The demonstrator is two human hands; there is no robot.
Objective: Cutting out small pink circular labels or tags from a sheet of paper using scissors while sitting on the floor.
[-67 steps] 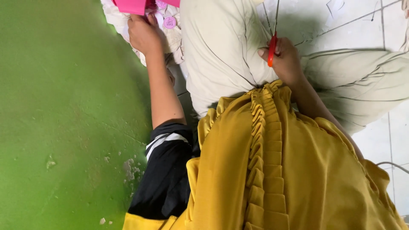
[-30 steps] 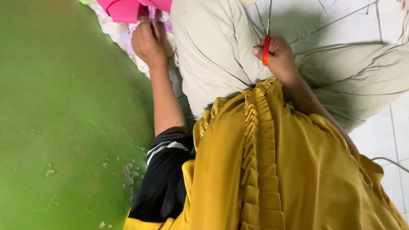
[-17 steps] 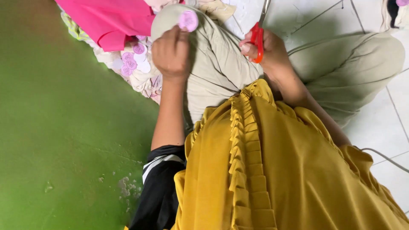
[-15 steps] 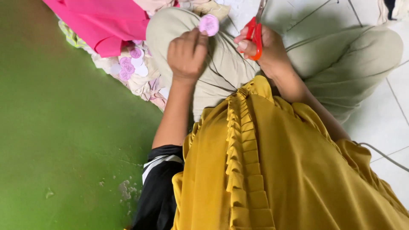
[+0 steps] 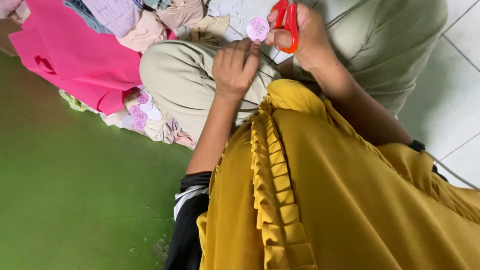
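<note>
**Pink disc held up against red-handled scissors**

Pink paper, cut into a small round disc, sits pinched at the fingertips of the left hand in the head view, the only view there is. That hand is closed on the disc's lower edge, knuckles toward the camera, and hovers over the bent knee in beige trousers. Print shows on the disc, too small to make out.

Just right of the disc, almost touching it, the right hand is curled shut around the red handles of a pair of scissors. The blades run off the top edge of the frame, so whether they are apart or together cannot be told. The right forearm slopes down and away from the disc, under a mustard-yellow pleated garment that fills the lower half of the view.

Well left of the disc and lower, beside the knee, a small heap of similar round pink cut-outs lies on crumpled pale cloth. Above that heap, still left of the disc, a bright pink folded sheet rests on a pile of cloth. Farther from the disc, the lower left is a green floor surface; to the disc's right, past the trousers, white floor tiles show.
</note>
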